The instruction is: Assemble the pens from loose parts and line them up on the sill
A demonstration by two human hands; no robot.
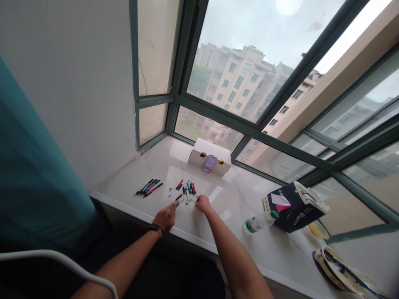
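My left hand (pixel 165 218), with a dark band at the wrist, is closed near the front of the white sill (pixel 230 224). A thin pale piece, probably part of a pen, shows at its fingertips. Across from it my right hand (pixel 203 203) is pinched, and whatever sits between its fingers is too small to name. Just beyond both hands lies a loose pile of pen parts (pixel 187 192), with black, red and teal barrels and pale slim pieces. To the left, several whole pens (pixel 149 187) in teal, red and black lie side by side.
A white box (pixel 207 155) stands against the window behind the pen parts. On the right are a clear bottle (pixel 257 223) with a green cap, a dark blue carton (pixel 293 207) and a round tub-like object (pixel 336 270). A white curved rail (pixel 62 261) crosses the lower left.
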